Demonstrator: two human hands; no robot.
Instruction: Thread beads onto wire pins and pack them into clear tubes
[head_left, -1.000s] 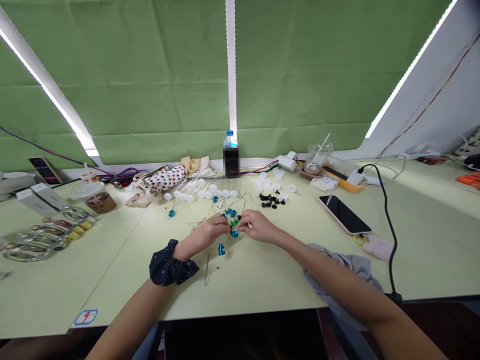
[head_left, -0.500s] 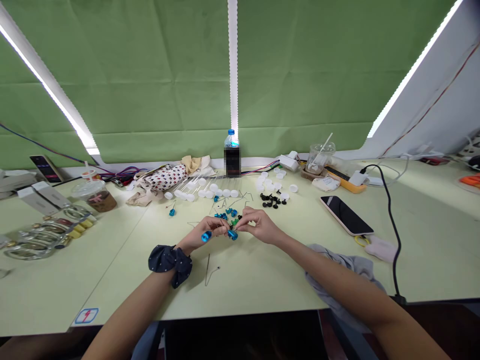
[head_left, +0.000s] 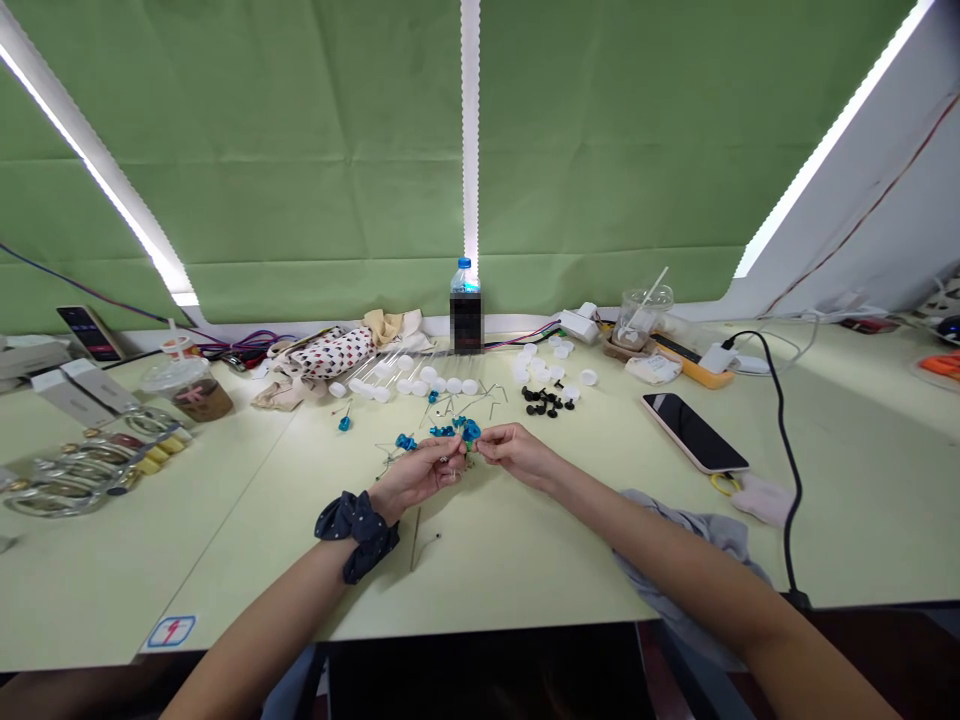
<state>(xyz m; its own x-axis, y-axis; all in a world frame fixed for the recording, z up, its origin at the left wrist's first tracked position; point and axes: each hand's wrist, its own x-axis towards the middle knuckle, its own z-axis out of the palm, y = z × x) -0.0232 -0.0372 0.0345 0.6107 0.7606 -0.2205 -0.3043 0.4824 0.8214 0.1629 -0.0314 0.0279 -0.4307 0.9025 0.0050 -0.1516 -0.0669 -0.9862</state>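
Between my fingertips, just above the table, is a small blue plastic piece [head_left: 470, 430]. My left hand [head_left: 426, 470] is closed around its near side, palm turned partly up. My right hand [head_left: 519, 452] pinches at its right edge; the exact spot is covered by the fingers. Behind my left wrist shows another blue piece [head_left: 406, 441] with thin wire by it; whether it lies on the table or hangs from my left hand I cannot tell. More blue pieces [head_left: 442, 431] and bent metal wires [head_left: 472, 402] lie just beyond. One bent wire [head_left: 414, 540] rests nearer me.
Black plugs [head_left: 547, 402] and white caps [head_left: 540, 368] lie to the right, white-capped clear tubes [head_left: 405, 386] behind. A bottle [head_left: 466, 310] stands at the back. A phone [head_left: 694, 432] and black cable [head_left: 784, 450] are at right, a drink cup [head_left: 199, 395] at left.
My left hand has rolled palm-up, and the blue piece between my hands has risen and moved away from me. The other blue piece has shifted from before my left hand to behind it.
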